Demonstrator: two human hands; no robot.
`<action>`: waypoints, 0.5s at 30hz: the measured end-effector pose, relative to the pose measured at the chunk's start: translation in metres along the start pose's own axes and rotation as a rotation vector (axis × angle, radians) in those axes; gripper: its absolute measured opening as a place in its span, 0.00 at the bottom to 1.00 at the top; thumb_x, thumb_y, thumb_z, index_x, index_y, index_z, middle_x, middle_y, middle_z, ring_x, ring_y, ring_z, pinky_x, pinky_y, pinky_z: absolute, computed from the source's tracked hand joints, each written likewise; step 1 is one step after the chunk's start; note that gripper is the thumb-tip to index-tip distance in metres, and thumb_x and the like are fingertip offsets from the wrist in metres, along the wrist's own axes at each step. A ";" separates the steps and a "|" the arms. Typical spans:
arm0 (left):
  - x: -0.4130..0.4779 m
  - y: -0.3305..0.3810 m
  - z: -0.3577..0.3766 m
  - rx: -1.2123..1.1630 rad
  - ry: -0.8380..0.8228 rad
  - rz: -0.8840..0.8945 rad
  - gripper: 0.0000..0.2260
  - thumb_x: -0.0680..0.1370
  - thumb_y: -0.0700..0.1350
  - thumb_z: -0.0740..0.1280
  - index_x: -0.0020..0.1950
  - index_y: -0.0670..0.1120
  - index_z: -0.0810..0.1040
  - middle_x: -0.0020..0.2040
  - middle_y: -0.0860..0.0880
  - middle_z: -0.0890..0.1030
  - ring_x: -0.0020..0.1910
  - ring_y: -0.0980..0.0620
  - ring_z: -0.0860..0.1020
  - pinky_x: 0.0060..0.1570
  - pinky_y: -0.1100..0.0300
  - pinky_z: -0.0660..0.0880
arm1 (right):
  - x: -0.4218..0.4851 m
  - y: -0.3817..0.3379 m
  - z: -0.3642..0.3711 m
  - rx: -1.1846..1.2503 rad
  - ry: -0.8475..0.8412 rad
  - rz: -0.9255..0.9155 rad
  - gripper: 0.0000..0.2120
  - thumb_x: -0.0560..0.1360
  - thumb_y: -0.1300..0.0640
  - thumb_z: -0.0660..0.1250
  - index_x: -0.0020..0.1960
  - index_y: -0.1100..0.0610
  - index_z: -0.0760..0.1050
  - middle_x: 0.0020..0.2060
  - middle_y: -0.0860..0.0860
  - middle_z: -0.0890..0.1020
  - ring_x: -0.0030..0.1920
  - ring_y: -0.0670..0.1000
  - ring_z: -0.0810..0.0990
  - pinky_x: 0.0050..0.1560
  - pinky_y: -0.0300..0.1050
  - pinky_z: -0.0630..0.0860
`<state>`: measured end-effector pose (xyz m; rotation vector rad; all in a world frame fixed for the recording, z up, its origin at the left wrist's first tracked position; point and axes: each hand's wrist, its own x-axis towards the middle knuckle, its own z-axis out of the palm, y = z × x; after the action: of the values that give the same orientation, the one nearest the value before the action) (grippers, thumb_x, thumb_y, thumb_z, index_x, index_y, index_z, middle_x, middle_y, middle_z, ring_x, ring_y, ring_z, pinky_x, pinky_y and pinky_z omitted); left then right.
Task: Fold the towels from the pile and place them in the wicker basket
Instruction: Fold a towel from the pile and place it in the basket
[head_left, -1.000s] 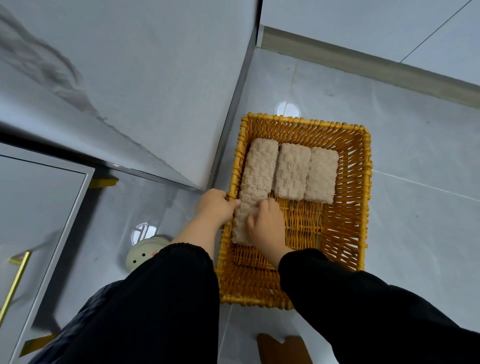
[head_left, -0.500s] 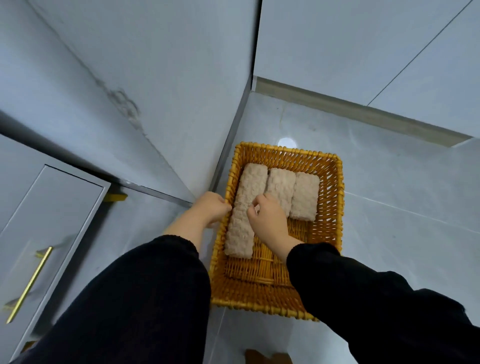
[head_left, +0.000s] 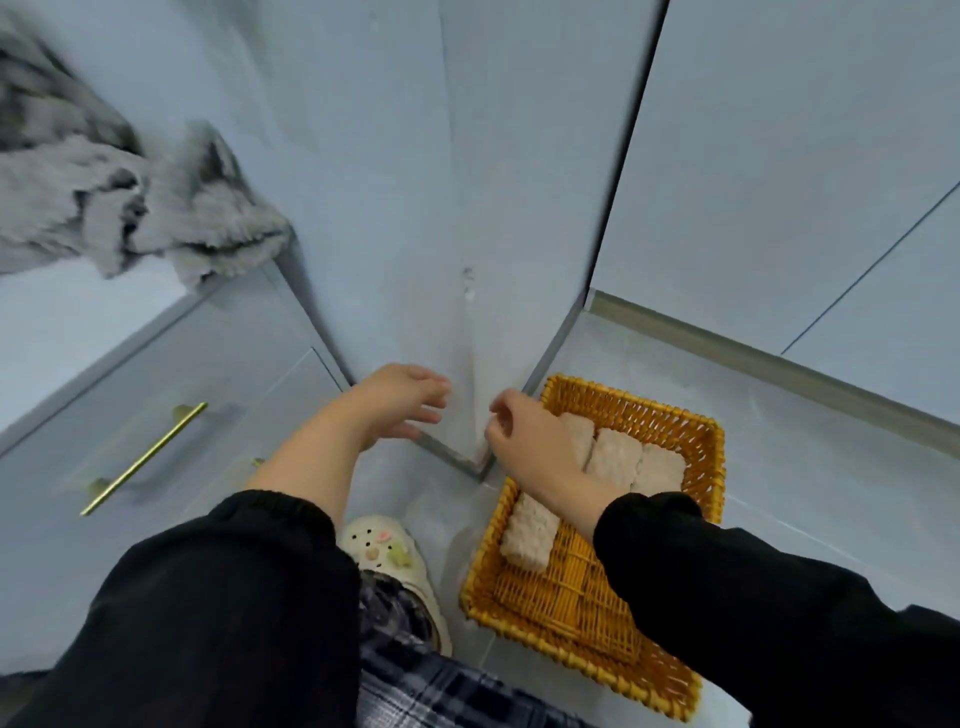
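Note:
A yellow wicker basket stands on the floor at the right. Inside it lie three folded beige towels side by side; the leftmost one reaches toward the basket's near end. My right hand hovers above the basket's left edge, fingers loosely curled, holding nothing. Raised left of the basket, my left hand has its fingers spread and is empty. A pile of grey towels lies on the countertop at the upper left, blurred.
A grey cabinet with a brass handle fills the left side. The cabinet's end panel drops to the floor beside the basket. My foot in a cream clog stands between cabinet and basket. A grey baseboard runs behind.
Both hands have let go of the left towel and lifted out of the basket toward the left. The view has swung up, bringing the grey towel pile into sight.

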<state>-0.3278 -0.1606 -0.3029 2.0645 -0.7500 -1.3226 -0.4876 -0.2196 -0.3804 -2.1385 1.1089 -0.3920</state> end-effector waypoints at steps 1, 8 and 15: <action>-0.014 0.000 -0.014 -0.020 0.048 0.025 0.11 0.80 0.48 0.63 0.61 0.47 0.76 0.56 0.48 0.80 0.54 0.50 0.79 0.46 0.57 0.76 | 0.000 -0.019 0.001 0.000 -0.008 -0.037 0.07 0.77 0.54 0.60 0.52 0.55 0.72 0.43 0.48 0.77 0.41 0.50 0.75 0.40 0.45 0.71; -0.081 0.003 -0.090 -0.196 0.417 0.205 0.08 0.79 0.43 0.63 0.57 0.48 0.77 0.56 0.47 0.80 0.53 0.52 0.79 0.51 0.57 0.74 | 0.018 -0.131 -0.001 0.194 0.002 -0.151 0.07 0.76 0.58 0.61 0.53 0.56 0.73 0.42 0.48 0.77 0.39 0.50 0.75 0.39 0.41 0.68; -0.136 -0.015 -0.168 -0.272 0.791 0.330 0.12 0.78 0.40 0.63 0.59 0.48 0.78 0.57 0.48 0.79 0.55 0.51 0.77 0.56 0.55 0.74 | 0.033 -0.248 0.021 0.365 0.000 -0.257 0.05 0.76 0.57 0.62 0.51 0.53 0.73 0.41 0.50 0.77 0.40 0.49 0.75 0.40 0.41 0.68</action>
<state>-0.2185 -0.0258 -0.1731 1.9031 -0.4793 -0.3363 -0.3085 -0.1376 -0.2250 -1.9525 0.6984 -0.6587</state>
